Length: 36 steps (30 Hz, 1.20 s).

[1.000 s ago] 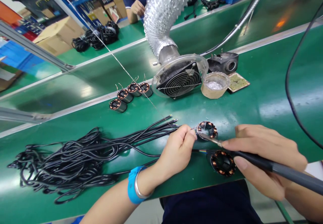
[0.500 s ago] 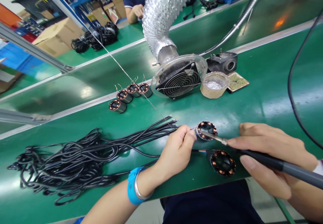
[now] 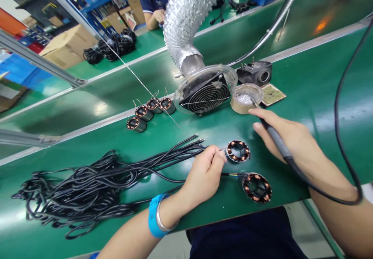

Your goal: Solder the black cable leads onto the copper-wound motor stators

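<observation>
My right hand (image 3: 287, 140) grips a soldering iron (image 3: 278, 142) with a grey-black handle; its tip reaches into a round tub (image 3: 243, 107) with shiny silvery contents. Thumb and fingers of my left hand (image 3: 205, 169) are pinched on a thin wire (image 3: 225, 153) at the edge of a motor stator (image 3: 238, 151), a ring of copper windings. Just below lies a second stator (image 3: 257, 188), joined to a black cable with thin coloured leads. A bundle of black cables (image 3: 87, 189) stretches left from beside my left hand.
A fume extractor (image 3: 208, 93) with a silver hose stands behind the stators. Several more stators (image 3: 142, 112) line the back left. Beside the tub are a black iron stand (image 3: 258, 73) and a square pad (image 3: 274, 95). A co-worker's hand (image 3: 159, 16) shows across the bench.
My right hand has moved the soldering iron from the upper stator, up and back to the tub. My left hand keeps its pinch in the same place.
</observation>
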Tool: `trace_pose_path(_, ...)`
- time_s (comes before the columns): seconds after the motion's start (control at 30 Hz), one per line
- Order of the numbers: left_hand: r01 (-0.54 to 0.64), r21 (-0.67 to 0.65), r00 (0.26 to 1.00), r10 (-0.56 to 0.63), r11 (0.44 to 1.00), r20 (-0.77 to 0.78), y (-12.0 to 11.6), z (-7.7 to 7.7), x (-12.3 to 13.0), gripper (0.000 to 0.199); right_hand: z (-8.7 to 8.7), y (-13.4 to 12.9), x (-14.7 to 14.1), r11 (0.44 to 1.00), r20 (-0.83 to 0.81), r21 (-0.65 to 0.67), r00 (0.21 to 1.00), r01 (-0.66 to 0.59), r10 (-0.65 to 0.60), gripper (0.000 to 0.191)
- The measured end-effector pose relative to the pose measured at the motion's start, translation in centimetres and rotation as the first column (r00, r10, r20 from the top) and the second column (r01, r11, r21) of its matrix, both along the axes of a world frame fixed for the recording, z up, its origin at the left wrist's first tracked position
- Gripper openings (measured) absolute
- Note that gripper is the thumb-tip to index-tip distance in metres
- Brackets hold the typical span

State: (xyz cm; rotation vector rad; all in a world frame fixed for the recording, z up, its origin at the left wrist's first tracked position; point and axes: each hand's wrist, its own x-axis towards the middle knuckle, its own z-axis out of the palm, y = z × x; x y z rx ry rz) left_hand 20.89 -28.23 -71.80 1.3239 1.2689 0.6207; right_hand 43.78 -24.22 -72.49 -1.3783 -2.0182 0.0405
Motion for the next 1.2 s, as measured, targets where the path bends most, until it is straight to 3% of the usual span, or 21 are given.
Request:
trace_pose_path(0.07,-0.003,0.003,1.0,0.003,1.0,-0.003,0.0,0.1,0.0,0.031,-0.2,0.1,0.1,0.999,0.003,-0.028,1.0,-0.023,0.023,0.03)
trace_pose_path(0.27,-0.016,-0.016,0.999,0.016,1.0,0.033,0.0,-0.2,0.1,0.031,0.5,-1.3,-1.5,0.995,-0.233,0.073,0.969,-0.07,0.086,0.016)
trace_pose_path(0.4,-0.019,-0.063,0.993,0.027,0.998,0.119,0.4,-0.3,-0.3,0.032,0.4,-1.7,-2.8,0.935,-0.275,0.02,0.897,-0.354,0.345,0.025)
trace_pose_path(0.47,-0.012,-0.088,0.985,0.027,0.996,0.171,0.7,0.1,-0.5,0.028,0.1,-1.7,-3.3,0.899,-0.26,-0.004,0.869,-0.437,0.421,0.023)
trace_pose_path(0.7,-0.009,-0.074,0.993,0.018,0.997,0.118,1.9,1.7,-0.9,0.015,-0.3,-1.7,-3.8,0.893,-0.271,0.012,0.858,-0.45,0.436,0.022)
trace_pose_path(0.9,0.029,-0.07,0.997,-0.024,0.997,0.079,1.9,1.2,-0.8,0.022,-0.3,-1.6,-3.6,0.881,-0.308,0.018,0.836,-0.472,0.454,0.023)
trace_pose_path(1.1,-0.132,-0.193,0.965,0.17,0.972,0.199,2.1,0.4,-1.5,0.037,-0.4,-1.7,-3.7,0.875,-0.326,0.064,0.819,-0.479,0.472,0.029)
trace_pose_path(1.2,-0.166,-0.224,0.956,0.212,0.96,0.202,2.3,0.5,-1.4,0.039,-0.5,-1.6,-3.8,0.871,-0.342,0.072,0.808,-0.486,0.479,0.03)
